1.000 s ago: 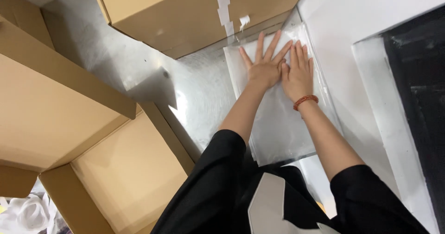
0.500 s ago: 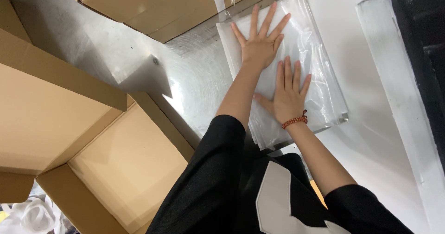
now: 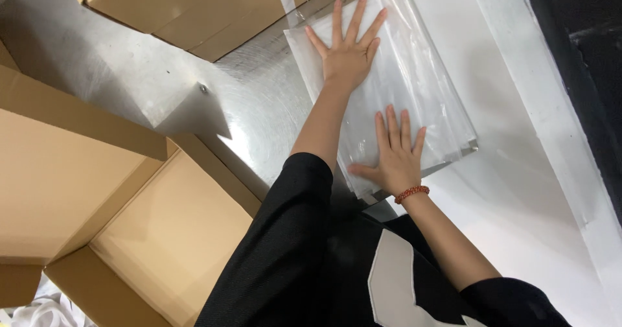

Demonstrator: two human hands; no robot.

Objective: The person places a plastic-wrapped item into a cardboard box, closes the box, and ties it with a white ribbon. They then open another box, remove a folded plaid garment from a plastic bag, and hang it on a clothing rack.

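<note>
- While both palms are pressed flat, a clear plastic bag (image 3: 414, 93) with a flat pale pack inside is kept lying on the brushed metal tabletop (image 3: 259, 106), just beside the taped cardboard box (image 3: 194, 9) at the far edge.
- The left hand (image 3: 346, 51) is laid on the bag's far end, fingers splayed wide and extended, nothing gripped; only downward pressure is applied.
- The right hand (image 3: 395, 155) is set on the bag's near end, fingers straight and lightly spread, thumb stretched sideways toward the near left corner; it too is released, not clenched, with a red bead bracelet (image 3: 413, 194) seen at the wrist.
- The bag's long axis is run from the body outward, tilted slightly to the right, so both hands are lined up along it: right nearer the body, left farther off.
- The bag's right edge is left uncovered, lying to the right of both hands, against the white surface (image 3: 518, 171).
- Open cardboard boxes (image 3: 129, 223) are stood well apart on the left.
- Against a second ago, a clear change is noted: the hands were then held side by side at the bag's far end, nearly touching.
- Since then the right hand has been drawn back toward the body along the long axis, while the left has been kept near the top, still flat.
</note>
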